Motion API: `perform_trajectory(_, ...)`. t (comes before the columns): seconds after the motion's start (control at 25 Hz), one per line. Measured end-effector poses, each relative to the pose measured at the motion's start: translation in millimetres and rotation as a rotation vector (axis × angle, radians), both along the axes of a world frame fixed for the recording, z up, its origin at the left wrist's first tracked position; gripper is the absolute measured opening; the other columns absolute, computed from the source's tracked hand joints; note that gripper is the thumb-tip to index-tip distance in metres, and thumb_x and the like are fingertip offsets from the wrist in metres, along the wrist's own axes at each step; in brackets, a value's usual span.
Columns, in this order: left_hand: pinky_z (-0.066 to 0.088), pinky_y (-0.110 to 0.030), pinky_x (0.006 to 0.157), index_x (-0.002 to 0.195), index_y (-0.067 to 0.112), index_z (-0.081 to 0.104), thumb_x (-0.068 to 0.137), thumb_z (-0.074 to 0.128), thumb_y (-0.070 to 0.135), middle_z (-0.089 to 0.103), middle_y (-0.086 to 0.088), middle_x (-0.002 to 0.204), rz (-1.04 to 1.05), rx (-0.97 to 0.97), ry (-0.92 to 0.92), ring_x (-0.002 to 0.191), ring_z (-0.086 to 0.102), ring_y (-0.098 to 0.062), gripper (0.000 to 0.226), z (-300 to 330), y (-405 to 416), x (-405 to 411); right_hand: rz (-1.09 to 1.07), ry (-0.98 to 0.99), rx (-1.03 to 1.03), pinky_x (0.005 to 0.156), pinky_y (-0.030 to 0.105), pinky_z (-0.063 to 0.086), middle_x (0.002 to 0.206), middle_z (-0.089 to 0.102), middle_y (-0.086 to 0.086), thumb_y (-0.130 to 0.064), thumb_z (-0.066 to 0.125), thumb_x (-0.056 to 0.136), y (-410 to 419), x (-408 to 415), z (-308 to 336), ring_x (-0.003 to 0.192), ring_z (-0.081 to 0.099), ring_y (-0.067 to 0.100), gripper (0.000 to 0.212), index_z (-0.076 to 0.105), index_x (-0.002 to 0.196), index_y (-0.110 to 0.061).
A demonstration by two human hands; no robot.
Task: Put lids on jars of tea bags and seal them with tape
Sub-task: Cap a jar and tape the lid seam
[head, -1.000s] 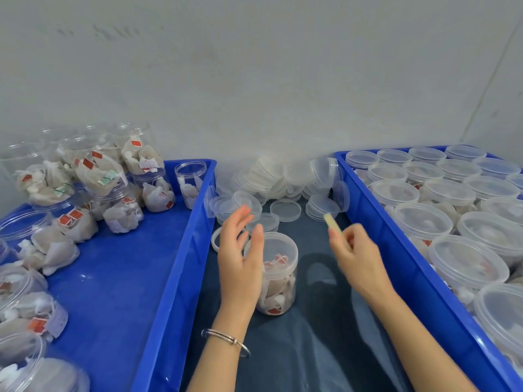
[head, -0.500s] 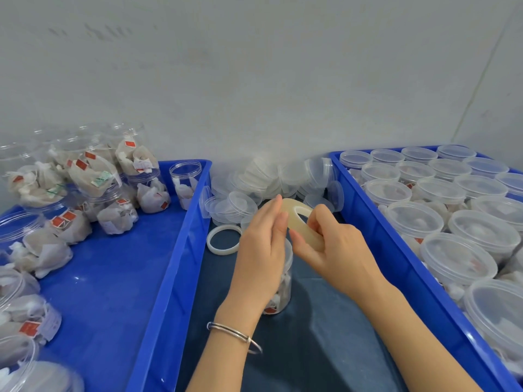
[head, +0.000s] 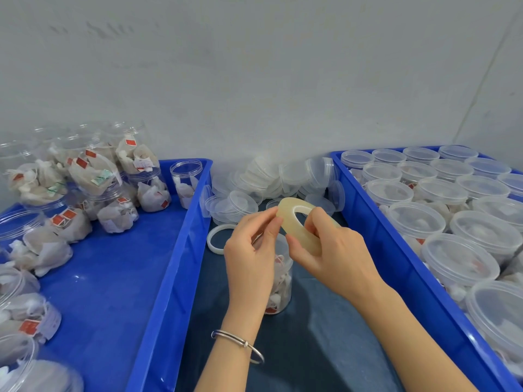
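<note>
The right hand [head: 336, 256] grips a translucent, pale-yellow roll of adhesive tape [head: 300, 224], with the thumb along the lower outer face and fingers curled through the central hole. The roll is held tilted, above and just behind the working jar. The left hand [head: 252, 250] has its thumb and forefinger closed together at the left edge of the roll, pinching at the tape surface; whether a free tape end is lifted cannot be determined. A thin silver metal bangle [head: 240, 342] sits on the left wrist.

The clear plastic cylindrical jar of tea bags [head: 280, 281] stands upright on the dark blue-grey cloth-covered work surface [head: 311, 349], directly below both hands and largely hidden by them. Its lid is fitted.

A second, white tape ring [head: 216, 239] lies flat on the work surface, just left of the left hand. A loose pile of clear plastic round lids [head: 271, 179] lies at the rear of the work surface against the grey wall [head: 254, 80].

The blue plastic crate on the left [head: 113, 278] holds open jars of tea bags [head: 119, 210], some upright and some lying over. The blue plastic crate on the right [head: 396, 264] holds upright lidded jars [head: 458, 258], packed closely in rows.
</note>
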State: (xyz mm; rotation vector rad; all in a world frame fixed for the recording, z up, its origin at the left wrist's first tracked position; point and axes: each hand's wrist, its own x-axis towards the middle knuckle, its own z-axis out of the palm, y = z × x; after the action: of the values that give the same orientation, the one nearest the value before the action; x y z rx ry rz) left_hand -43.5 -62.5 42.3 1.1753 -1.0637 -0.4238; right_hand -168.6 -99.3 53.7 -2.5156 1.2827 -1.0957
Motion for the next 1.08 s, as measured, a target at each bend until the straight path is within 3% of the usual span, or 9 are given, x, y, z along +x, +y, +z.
perform_trajectory(0.2, 0.051, -0.013, 0.072, 0.087, 0.023, 0.074, 0.084, 0.07, 0.012, 0.075, 0.008, 0.085, 0.01, -0.006, 0.089, 0.082, 0.069, -0.005, 0.013, -1, 2, 4, -0.013, 0.027, -0.018, 0.049, 0.043, 0.046, 0.061, 0.045, -0.004, -0.04, 0.064, 0.084, 1, 0, 1, 0.052, 0.05, 0.03, 0.036, 0.051, 0.084, -0.007)
perform_trajectory(0.36, 0.051, -0.013, 0.069, 0.086, 0.02, 0.075, 0.083, 0.072, 0.013, 0.074, 0.009, 0.08, 0.021, 0.032, 0.142, 0.078, 0.07, -0.007, 0.008, -3, 2, 4, -0.013, 0.028, -0.028, 0.049, 0.043, 0.045, 0.06, 0.05, 0.002, -0.041, 0.063, 0.085, 2, -1, 1, 0.051, 0.05, 0.03, 0.038, 0.052, 0.085, -0.005)
perform_trajectory(0.56, 0.055, -0.018, 0.068, 0.085, 0.014, 0.072, 0.086, 0.069, 0.01, 0.074, 0.002, 0.077, -0.066, 0.134, 0.312, 0.075, 0.072, -0.012, 0.005, 2, 0, 7, 0.008, 0.034, -0.072, 0.043, 0.042, 0.045, 0.056, 0.043, -0.005, -0.044, 0.06, 0.082, 4, 0, -1, 0.044, 0.047, 0.027, 0.041, 0.053, 0.081, -0.004)
perform_trajectory(0.76, 0.052, -0.013, 0.058, 0.09, 0.006, 0.066, 0.095, 0.056, 0.008, 0.072, 0.005, 0.069, -0.185, 0.201, 0.329, 0.066, 0.069, -0.005, 0.011, 10, -2, 7, 0.021, 0.008, -0.154, 0.037, 0.036, 0.04, 0.053, 0.04, -0.007, -0.051, 0.046, 0.08, 2, 2, -1, 0.039, 0.04, 0.021, 0.047, 0.054, 0.077, -0.005)
perform_trajectory(1.08, 0.053, -0.017, 0.06, 0.086, 0.01, 0.066, 0.092, 0.062, 0.013, 0.073, 0.002, 0.071, -0.087, 0.155, 0.318, 0.068, 0.07, -0.01, 0.008, 5, -1, 6, 0.012, 0.031, -0.228, 0.034, 0.029, 0.033, 0.052, 0.037, -0.01, -0.052, 0.042, 0.081, 1, 3, 0, 0.038, 0.031, 0.013, 0.046, 0.053, 0.075, -0.008)
